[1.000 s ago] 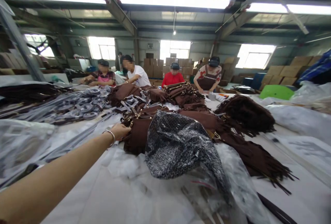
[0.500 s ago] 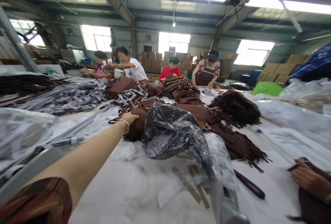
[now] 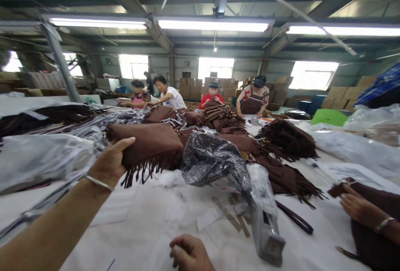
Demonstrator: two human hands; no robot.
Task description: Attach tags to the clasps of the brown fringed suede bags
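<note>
My left hand [image 3: 109,164] is closed on the corner of a brown suede fringed bag [image 3: 150,144], thumb on top, and holds it up off the white table [image 3: 140,229]. The bag's fringe hangs below it. At the bottom edge my right hand [image 3: 190,254] rests over the table with its fingers curled; nothing shows in it. Just right of the held bag lies a black-and-white patterned bag in clear plastic [image 3: 212,160]. Behind them is a heap of more brown fringed bags [image 3: 225,119].
A co-worker's hand [image 3: 359,210] with a bracelet grips brown material at the right edge. A dark strap [image 3: 295,219] and a clear plastic piece [image 3: 267,233] lie near me. Plastic-wrapped goods [image 3: 40,158] fill the left side. Several people work at the far end.
My left hand has gripped a brown fringed bag from the heap and lifted it up and towards me. My right hand has come into view at the bottom.
</note>
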